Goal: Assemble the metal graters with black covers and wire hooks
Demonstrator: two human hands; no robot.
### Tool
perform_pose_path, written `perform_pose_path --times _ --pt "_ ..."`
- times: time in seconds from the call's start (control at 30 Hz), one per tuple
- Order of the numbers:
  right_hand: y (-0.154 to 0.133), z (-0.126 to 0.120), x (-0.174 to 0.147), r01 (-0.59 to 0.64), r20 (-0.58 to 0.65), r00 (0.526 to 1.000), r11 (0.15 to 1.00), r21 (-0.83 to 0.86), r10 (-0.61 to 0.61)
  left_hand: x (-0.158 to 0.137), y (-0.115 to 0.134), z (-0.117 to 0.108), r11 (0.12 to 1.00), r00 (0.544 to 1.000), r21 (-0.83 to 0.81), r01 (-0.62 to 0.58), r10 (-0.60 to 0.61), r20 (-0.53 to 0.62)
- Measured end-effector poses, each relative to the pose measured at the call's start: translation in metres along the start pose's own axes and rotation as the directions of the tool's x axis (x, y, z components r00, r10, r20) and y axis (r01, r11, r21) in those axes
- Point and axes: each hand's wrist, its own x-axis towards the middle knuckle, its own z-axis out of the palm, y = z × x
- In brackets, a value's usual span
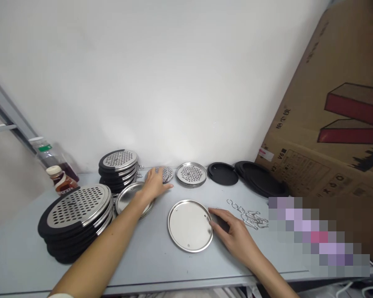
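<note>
My left hand [154,184] reaches to the back of the table, its thumb stretched apart and its fingers over a perforated metal disc [167,174]; the fingertips are partly hidden. Beneath my left wrist lies a shiny round metal plate [127,198]. My right hand [233,234] has its thumb and fingers at the right rim of another round metal plate [189,225], which has small holes near its edge. Behind that plate sits a short stack of rimmed perforated discs [191,174]. Small metal chains with hooks [251,217] lie right of my right hand.
Two stacks of black-rimmed perforated discs, a front one [77,211] and a back one [119,161], stand left. Black round rings [223,174] and a black pile [261,178] lie back right. Bottles [60,180] stand far left. A large cardboard box [323,165] leans right.
</note>
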Motion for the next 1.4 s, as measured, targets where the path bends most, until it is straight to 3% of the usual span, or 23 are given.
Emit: perform_pose_path --times 0.1,0.2,0.43,0.67,0.87,1.0,1.1,1.17,1.23,1.4 --pt "0.0 -0.001 -0.001 -0.012 0.026 1.0 1.0 -0.004 0.012 0.03 -0.021 0.004 0.997 0.997 0.011 0.078 -0.078 0.028" --pt "-0.003 -0.002 -0.004 -0.017 0.075 0.997 1.0 0.012 0.016 0.041 -0.032 0.011 0.992 0.99 0.015 0.123 -0.123 0.07" --pt "-0.01 -0.005 -0.009 0.032 0.214 0.976 0.999 -0.001 -0.031 0.047 -0.04 0.019 0.99 0.987 0.023 0.137 -0.138 0.087" --pt "-0.009 -0.004 -0.009 0.057 0.225 0.973 0.998 -0.03 -0.049 0.046 -0.043 0.014 0.991 0.987 -0.005 0.134 -0.133 0.094" --pt "-0.01 -0.004 -0.008 0.061 0.229 0.972 0.998 -0.033 -0.052 0.039 -0.036 0.005 0.995 0.995 -0.027 0.098 -0.097 0.028" --pt "-0.008 -0.004 -0.009 0.069 0.223 0.973 0.997 -0.041 -0.058 0.019 -0.017 -0.006 0.999 0.999 -0.043 0.015 -0.016 -0.03" --pt "-0.008 -0.003 -0.009 0.077 0.216 0.974 0.996 -0.048 -0.065 -0.014 0.004 -0.009 0.985 0.989 -0.089 -0.15 0.148 -0.024" --pt "-0.008 -0.003 -0.009 0.085 0.218 0.973 0.995 -0.051 -0.071 -0.04 0.018 -0.006 0.928 0.94 -0.158 -0.338 0.341 -0.012" --pt "-0.009 -0.003 -0.009 0.093 0.221 0.972 0.994 -0.051 -0.08 -0.063 0.028 0.0 0.874 0.888 -0.198 -0.443 0.458 0.034" --pt "-0.01 -0.003 -0.008 0.106 0.209 0.973 0.994 -0.028 -0.098 -0.094 0.042 0.002 0.843 0.846 -0.321 -0.432 0.502 0.179"
